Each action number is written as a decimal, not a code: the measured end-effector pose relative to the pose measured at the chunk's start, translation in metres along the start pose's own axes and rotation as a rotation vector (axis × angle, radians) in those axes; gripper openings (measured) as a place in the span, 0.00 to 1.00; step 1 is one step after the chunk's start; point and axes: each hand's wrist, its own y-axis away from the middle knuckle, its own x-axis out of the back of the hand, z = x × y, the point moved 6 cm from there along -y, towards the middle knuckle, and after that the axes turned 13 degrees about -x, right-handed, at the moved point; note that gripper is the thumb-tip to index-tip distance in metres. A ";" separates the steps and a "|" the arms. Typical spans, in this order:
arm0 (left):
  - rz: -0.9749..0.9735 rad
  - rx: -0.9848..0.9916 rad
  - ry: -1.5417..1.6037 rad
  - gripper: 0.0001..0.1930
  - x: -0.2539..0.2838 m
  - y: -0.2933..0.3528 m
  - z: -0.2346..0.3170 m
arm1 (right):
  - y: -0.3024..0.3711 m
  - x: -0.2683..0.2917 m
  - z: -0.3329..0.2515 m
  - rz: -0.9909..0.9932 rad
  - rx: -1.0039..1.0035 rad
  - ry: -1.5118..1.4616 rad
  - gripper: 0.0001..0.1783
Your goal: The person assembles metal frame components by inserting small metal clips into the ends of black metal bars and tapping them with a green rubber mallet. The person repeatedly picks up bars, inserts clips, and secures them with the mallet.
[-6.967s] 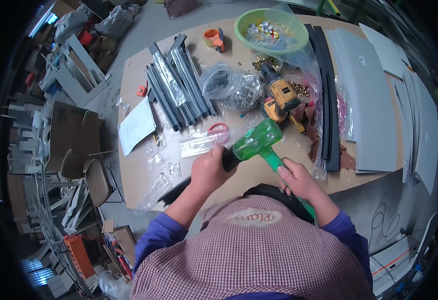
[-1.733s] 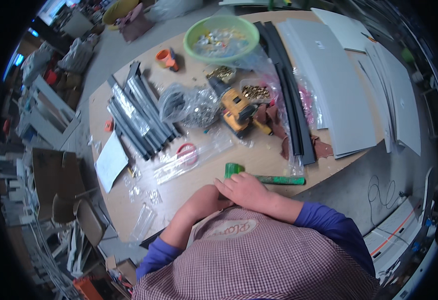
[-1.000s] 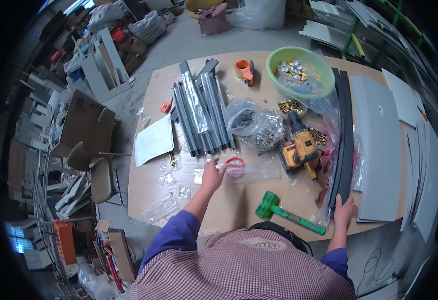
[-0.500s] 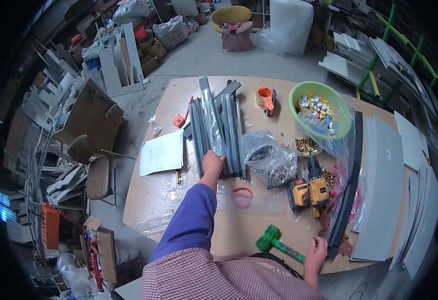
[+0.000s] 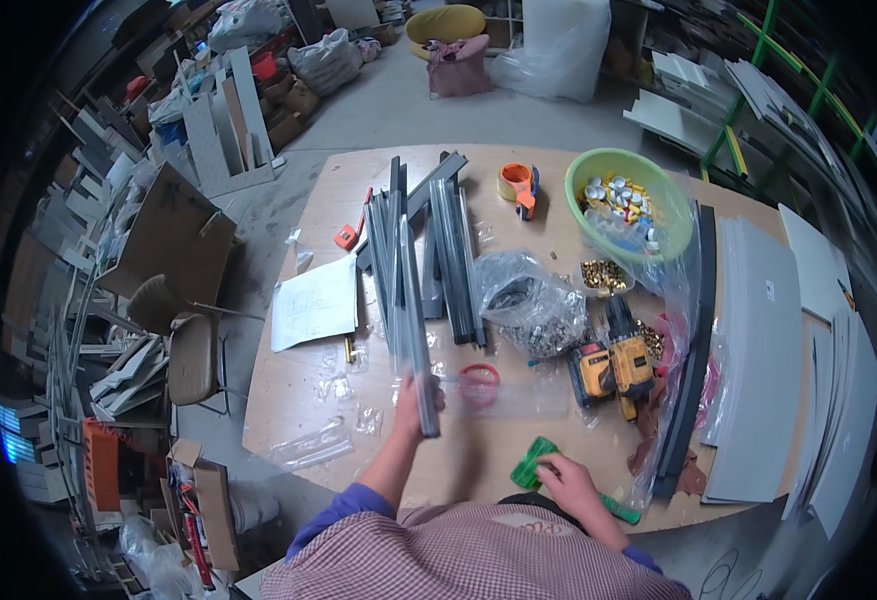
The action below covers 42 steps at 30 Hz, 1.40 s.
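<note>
My left hand (image 5: 419, 400) is closed around the near end of a long grey strip (image 5: 415, 320), which looks plastic-wrapped. The strip slants away from me over a pile of similar dark grey strips (image 5: 451, 260) on the table. My right hand (image 5: 573, 486) hovers above a green mallet (image 5: 530, 463), fingers loosely bent and slightly apart. It hides the middle of the mallet's handle, and I see nothing held in it. Between the strips and the mallet lies a pair of scissors with red handles (image 5: 480, 385).
On the table (image 5: 469, 470) are two yellow-black power drills (image 5: 631, 365), a clear bag of small metal parts (image 5: 539, 320), a green basin (image 5: 681, 215), an orange tape dispenser (image 5: 521, 185), a paper sheet (image 5: 316, 303) and grey panels (image 5: 754, 370). A chair (image 5: 195, 360) stands at the left.
My left hand has drawn one strip toward me, off the pile. My right hand has moved left from the mallet's handle end toward its head. The view has shifted slightly.
</note>
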 end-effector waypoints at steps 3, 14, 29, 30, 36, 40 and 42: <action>-0.107 -0.012 0.046 0.13 -0.038 0.056 -0.006 | -0.014 -0.036 -0.029 -0.246 -0.076 -0.179 0.24; -0.399 0.230 0.364 0.34 -0.080 0.088 -0.024 | 0.002 -0.025 -0.041 -0.052 -0.028 0.025 0.32; -0.144 0.223 0.455 0.62 -0.061 0.015 0.004 | 0.067 0.029 0.015 0.010 0.063 -0.070 0.34; -0.271 0.248 0.383 0.60 -0.071 0.033 -0.002 | 0.064 0.026 0.015 0.038 0.056 -0.012 0.34; -0.105 0.000 0.473 0.20 -0.082 0.014 0.033 | 0.044 0.007 0.004 0.124 0.171 0.522 0.39; -0.004 -0.108 0.440 0.20 -0.066 0.007 0.071 | 0.044 0.009 -0.004 0.167 0.189 0.509 0.41; 0.054 -0.179 0.390 0.19 -0.047 0.006 0.094 | 0.044 0.004 -0.009 0.138 0.212 0.463 0.43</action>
